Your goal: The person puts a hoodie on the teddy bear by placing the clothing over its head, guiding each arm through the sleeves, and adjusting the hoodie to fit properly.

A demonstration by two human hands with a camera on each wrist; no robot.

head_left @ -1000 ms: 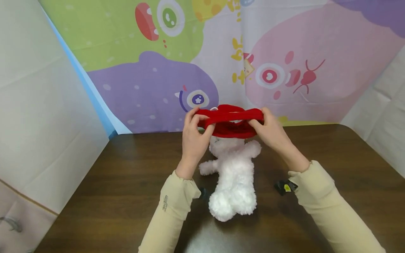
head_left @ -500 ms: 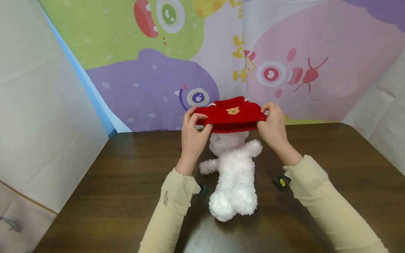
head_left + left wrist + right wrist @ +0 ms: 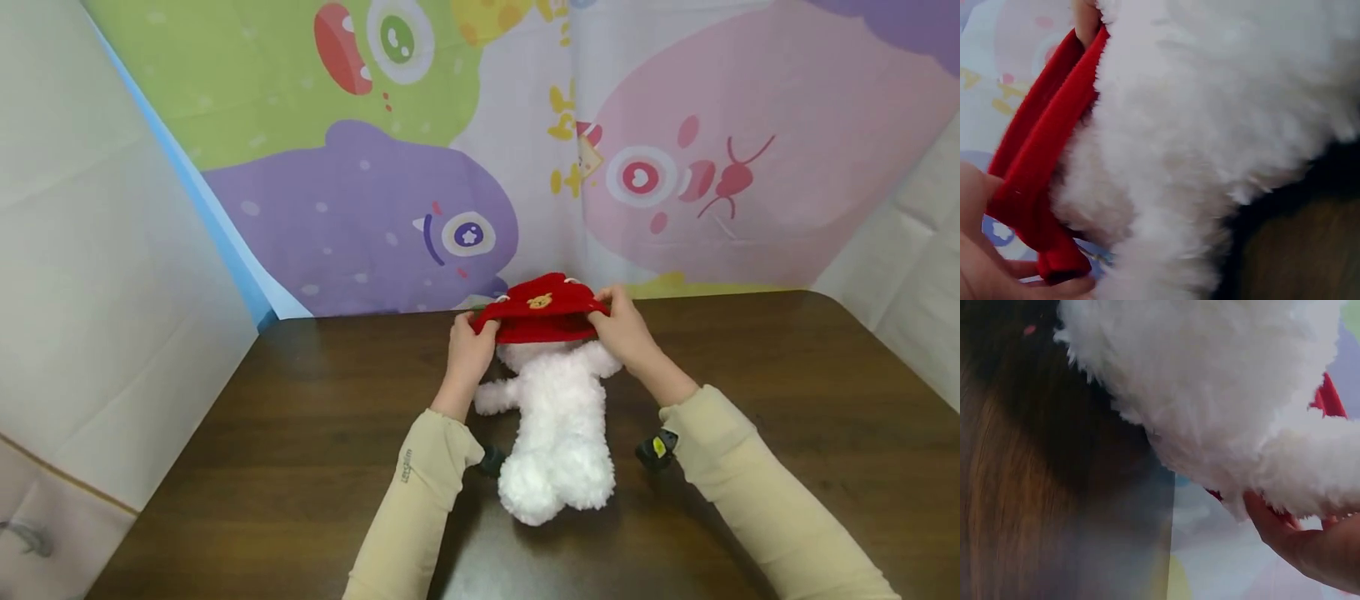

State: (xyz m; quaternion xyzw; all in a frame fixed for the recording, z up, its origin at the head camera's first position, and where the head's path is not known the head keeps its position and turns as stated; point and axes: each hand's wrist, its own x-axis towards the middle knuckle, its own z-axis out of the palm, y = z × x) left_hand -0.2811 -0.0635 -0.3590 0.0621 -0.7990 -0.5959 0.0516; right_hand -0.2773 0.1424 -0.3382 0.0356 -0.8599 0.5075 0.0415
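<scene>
A fluffy white plush toy (image 3: pixel 562 408) lies on its back on the table, feet toward me. Over its head sits a small red hoodie (image 3: pixel 551 312) with a bear face on the front and white cord at the top. My left hand (image 3: pixel 471 354) pinches the left side of its open hem, thumb inside the edge. On the other side my right hand (image 3: pixel 630 333) grips the hem near the toy's raised arm. The left wrist view shows the red hem (image 3: pixel 1054 125) stretched beside the white fur. Most of the toy's head is hidden under the cloth.
The dark wooden table (image 3: pixel 337 450) extends around the toy. Behind it hangs a cartoon-printed backdrop (image 3: pixel 360 217), close to the table's far edge. Pale panels (image 3: pixel 112 208) stand at both sides. Black wrist cameras (image 3: pixel 656 450) hang below the sleeves.
Both hands have brought the red hoodie down and toward the toy, so its hem now covers most of the head. The right hand shifted its grip earlier. The toy's body has barely moved.
</scene>
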